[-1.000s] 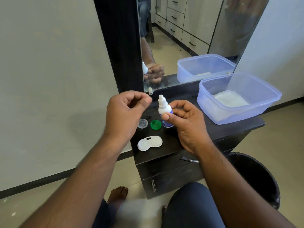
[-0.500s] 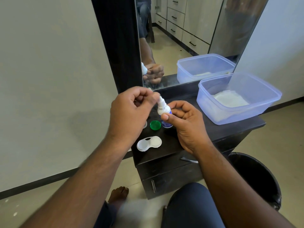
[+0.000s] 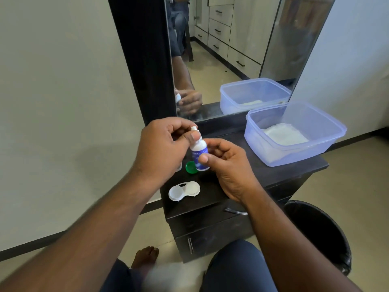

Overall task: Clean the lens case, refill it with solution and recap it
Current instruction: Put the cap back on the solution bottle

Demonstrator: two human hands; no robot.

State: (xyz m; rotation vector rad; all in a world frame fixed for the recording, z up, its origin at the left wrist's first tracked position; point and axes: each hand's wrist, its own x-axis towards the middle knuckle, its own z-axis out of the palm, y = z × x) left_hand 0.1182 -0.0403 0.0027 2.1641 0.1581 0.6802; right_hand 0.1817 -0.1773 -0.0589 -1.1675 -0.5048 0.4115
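My right hand holds a small white solution bottle with a blue label upright above the black dresser top. The thumb and fingers of my left hand are pinched on the small white cap at the bottle's tip. The white lens case lies below with both wells uncapped. Its green cap rests behind it, partly covered by the bottle. A sliver of the pale second cap shows under my left hand.
A clear blue plastic tub with white material inside stands at the right of the dresser top. The mirror rises just behind. A black bin stands on the floor at the right, and my knees are close to the drawer front.
My left hand has moved right from above the caps onto the bottle's tip. The bare nozzle is now covered. The bottle has risen slightly in my right hand.
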